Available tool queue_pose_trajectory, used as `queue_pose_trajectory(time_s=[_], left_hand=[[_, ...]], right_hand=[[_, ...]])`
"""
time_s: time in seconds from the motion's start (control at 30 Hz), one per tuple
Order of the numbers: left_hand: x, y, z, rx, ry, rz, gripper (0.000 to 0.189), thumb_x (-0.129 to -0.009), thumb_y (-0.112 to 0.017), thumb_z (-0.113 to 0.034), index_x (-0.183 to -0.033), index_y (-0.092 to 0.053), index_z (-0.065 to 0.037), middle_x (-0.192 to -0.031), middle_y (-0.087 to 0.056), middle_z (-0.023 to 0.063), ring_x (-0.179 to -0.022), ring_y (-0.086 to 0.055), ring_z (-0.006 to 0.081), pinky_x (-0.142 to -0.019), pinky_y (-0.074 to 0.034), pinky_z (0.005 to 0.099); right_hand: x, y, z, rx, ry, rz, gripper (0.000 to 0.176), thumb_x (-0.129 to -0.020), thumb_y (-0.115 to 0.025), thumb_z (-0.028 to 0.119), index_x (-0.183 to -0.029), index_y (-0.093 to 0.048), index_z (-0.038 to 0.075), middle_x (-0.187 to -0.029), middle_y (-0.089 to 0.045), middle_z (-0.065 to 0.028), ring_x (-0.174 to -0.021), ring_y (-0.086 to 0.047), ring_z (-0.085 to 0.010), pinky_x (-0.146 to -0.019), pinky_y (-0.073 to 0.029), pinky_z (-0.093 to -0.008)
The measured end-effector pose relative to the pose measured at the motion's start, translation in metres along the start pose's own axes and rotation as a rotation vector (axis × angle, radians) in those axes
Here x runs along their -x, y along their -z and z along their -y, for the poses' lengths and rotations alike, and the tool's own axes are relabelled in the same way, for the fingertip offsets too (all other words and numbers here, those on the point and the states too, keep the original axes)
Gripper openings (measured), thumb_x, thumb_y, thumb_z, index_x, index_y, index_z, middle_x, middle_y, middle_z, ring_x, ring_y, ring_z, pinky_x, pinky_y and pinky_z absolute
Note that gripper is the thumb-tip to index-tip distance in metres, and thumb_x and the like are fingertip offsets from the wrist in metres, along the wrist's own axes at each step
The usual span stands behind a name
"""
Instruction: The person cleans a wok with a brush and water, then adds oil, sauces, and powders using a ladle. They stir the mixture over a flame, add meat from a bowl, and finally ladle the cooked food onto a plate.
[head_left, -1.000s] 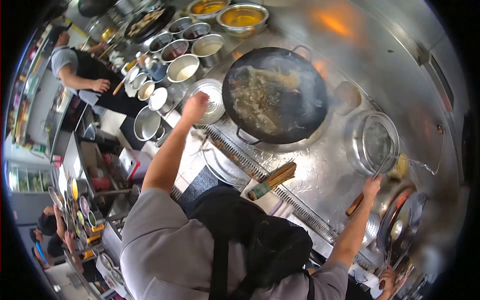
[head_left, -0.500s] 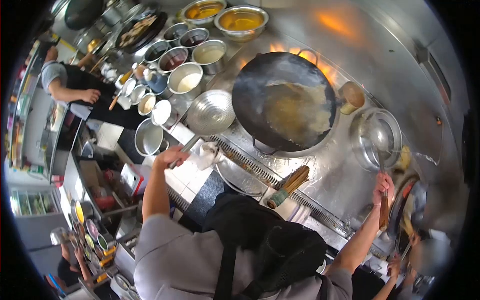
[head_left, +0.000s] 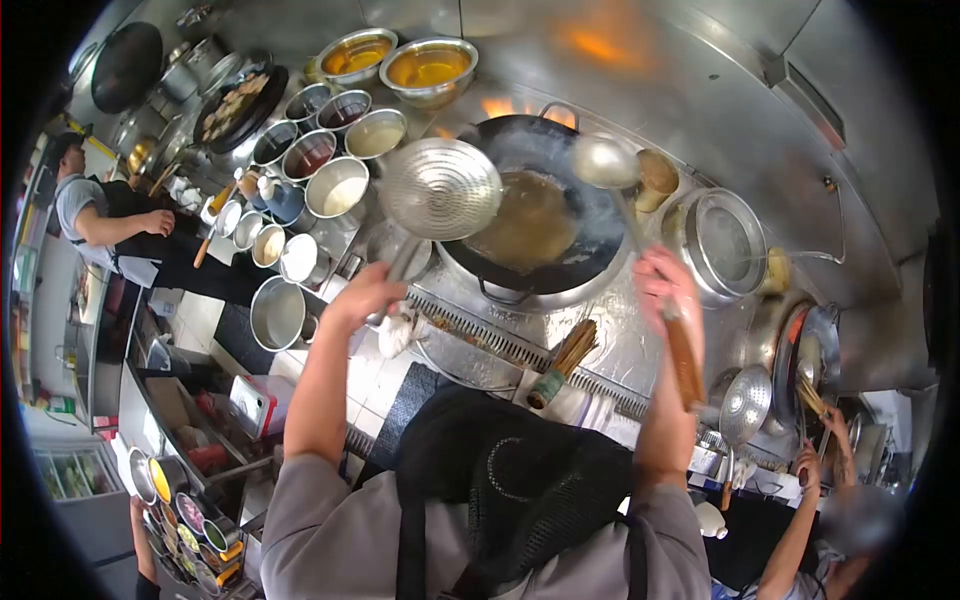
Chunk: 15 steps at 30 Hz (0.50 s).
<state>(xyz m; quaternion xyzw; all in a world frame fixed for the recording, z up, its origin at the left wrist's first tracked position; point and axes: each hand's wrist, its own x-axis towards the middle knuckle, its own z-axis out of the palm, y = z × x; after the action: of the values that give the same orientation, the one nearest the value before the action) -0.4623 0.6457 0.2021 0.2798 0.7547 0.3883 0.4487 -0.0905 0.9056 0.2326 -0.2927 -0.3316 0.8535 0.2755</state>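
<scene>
My left hand [head_left: 368,293] grips the handle of a round metal strainer [head_left: 440,188], raised at the left rim of the black wok [head_left: 535,215]. My right hand [head_left: 668,283] holds a long wooden-handled ladle [head_left: 606,162] whose bowl hangs over the wok's right side. The wok holds brownish liquid and steams, with flames showing behind it.
Several steel bowls of sauces and seasonings [head_left: 340,185] stand left of the wok. A steel pot with a sieve [head_left: 725,245] sits to the right. A bamboo brush [head_left: 562,362] lies on the stove's front grate. Other people work at the left [head_left: 105,215] and lower right [head_left: 820,500].
My left hand lifted the strainer from the counter up to the wok's rim. My right hand brought the ladle from the right-hand pot across over the wok.
</scene>
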Motion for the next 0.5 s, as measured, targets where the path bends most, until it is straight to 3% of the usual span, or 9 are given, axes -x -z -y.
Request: queue_pose_trajectory(time_s=[0.03, 0.17, 0.2, 0.23, 0.3, 0.33, 0.4, 0.47, 0.5], left_hand=[[-0.017, -0.009, -0.016, -0.115, 0.061, 0.060, 0.026, -0.076, -0.065, -0.013, -0.096, -0.059, 0.003, -0.066, -0.058, 0.0044, -0.057, -0.052, 0.0106, -0.051, -0.039, 0.0270], [-0.072, -0.044, -0.042, -0.011, 0.074, 0.266, 0.021, -0.074, -0.067, -0.007, -0.088, -0.058, 0.004, -0.066, -0.058, 0.0057, -0.054, -0.054, 0.0133, -0.049, -0.040, 0.0292], [-0.081, -0.055, -0.048, -0.020, 0.069, 0.270, 0.021, -0.074, -0.067, -0.007, -0.088, -0.058, 0.004, -0.066, -0.058, 0.0057, -0.054, -0.054, 0.0133, -0.049, -0.040, 0.0292], [-0.089, -0.065, -0.051, -0.094, 0.047, 0.228, 0.022, -0.073, -0.066, -0.006, -0.089, -0.057, 0.005, -0.066, -0.058, 0.0064, -0.055, -0.055, 0.0133, -0.050, -0.041, 0.0295], [-0.103, -0.079, -0.048, -0.174, 0.031, 0.186, 0.023, -0.072, -0.066, -0.004, -0.091, -0.057, 0.006, -0.066, -0.058, 0.0071, -0.056, -0.056, 0.0133, -0.050, -0.042, 0.0299], [-0.109, -0.082, -0.046, -0.275, 0.018, 0.103, 0.028, -0.072, -0.066, -0.004, -0.096, -0.056, 0.007, -0.071, -0.060, 0.0102, -0.060, -0.060, 0.0163, -0.054, -0.045, 0.0319], [-0.120, -0.082, -0.032, -0.382, 0.012, 0.014, 0.033, -0.071, -0.065, -0.004, -0.101, -0.055, 0.008, -0.075, -0.063, 0.0133, -0.063, -0.063, 0.0193, -0.058, -0.048, 0.0339], [-0.122, -0.076, -0.011, -0.576, -0.257, -0.332, 0.048, -0.073, -0.065, -0.005, -0.117, -0.048, 0.006, -0.093, -0.066, 0.0233, -0.079, -0.068, 0.0332, -0.069, -0.052, 0.0408], [-0.116, -0.071, -0.010, -0.582, -0.248, -0.334, 0.048, -0.073, -0.065, -0.005, -0.117, -0.048, 0.006, -0.093, -0.066, 0.0233, -0.079, -0.068, 0.0332, -0.069, -0.052, 0.0408]], right_hand=[[-0.008, -0.022, -0.011, 0.155, 0.049, -0.087, 0.023, -0.090, -0.061, 0.016, -0.106, -0.048, 0.006, -0.070, -0.051, -0.0032, -0.046, -0.047, -0.0074, -0.033, -0.036, -0.0232], [-0.060, -0.043, -0.069, 0.666, 0.158, -0.219, 0.031, -0.091, -0.059, 0.013, -0.116, -0.046, 0.002, -0.068, -0.051, -0.0036, -0.046, -0.049, -0.0111, -0.033, -0.039, -0.0316], [-0.071, -0.038, -0.086, 0.806, 0.152, -0.206, 0.033, -0.090, -0.057, 0.012, -0.120, -0.046, 0.004, -0.069, -0.056, -0.0096, -0.049, -0.059, -0.0204, -0.040, -0.047, -0.0376], [-0.085, -0.030, -0.106, 1.144, 0.310, -0.254, 0.039, -0.089, -0.055, 0.010, -0.127, -0.045, 0.005, -0.073, -0.061, -0.0181, -0.063, -0.067, -0.0347, -0.056, -0.054, -0.0463], [-0.084, -0.019, -0.135, 1.515, 0.465, -0.252, 0.047, -0.088, -0.052, 0.007, -0.134, -0.042, 0.006, -0.085, -0.063, -0.0251, -0.079, -0.067, -0.0453, -0.072, -0.054, -0.0520], [-0.079, -0.015, -0.142, 1.509, 0.464, -0.251, 0.047, -0.088, -0.052, 0.007, -0.134, -0.042, 0.006, -0.085, -0.063, -0.0251, -0.079, -0.067, -0.0453, -0.072, -0.054, -0.0520], [-0.069, -0.007, -0.154, 1.838, 0.287, -0.252, 0.053, -0.087, -0.051, 0.008, -0.139, -0.039, 0.007, -0.094, -0.063, -0.0253, -0.083, -0.066, -0.0452, -0.074, -0.053, -0.0540], [-0.057, 0.006, -0.157, 1.852, 0.229, -0.229, 0.054, -0.087, -0.051, 0.009, -0.140, -0.039, 0.008, -0.097, -0.063, -0.0260, -0.085, -0.066, -0.0457, -0.075, -0.053, -0.0539], [-0.048, 0.013, -0.157, 1.877, 0.172, -0.211, 0.055, -0.087, -0.052, 0.010, -0.141, -0.038, 0.008, -0.100, -0.062, -0.0268, -0.086, -0.065, -0.0461, -0.075, -0.053, -0.0538]])
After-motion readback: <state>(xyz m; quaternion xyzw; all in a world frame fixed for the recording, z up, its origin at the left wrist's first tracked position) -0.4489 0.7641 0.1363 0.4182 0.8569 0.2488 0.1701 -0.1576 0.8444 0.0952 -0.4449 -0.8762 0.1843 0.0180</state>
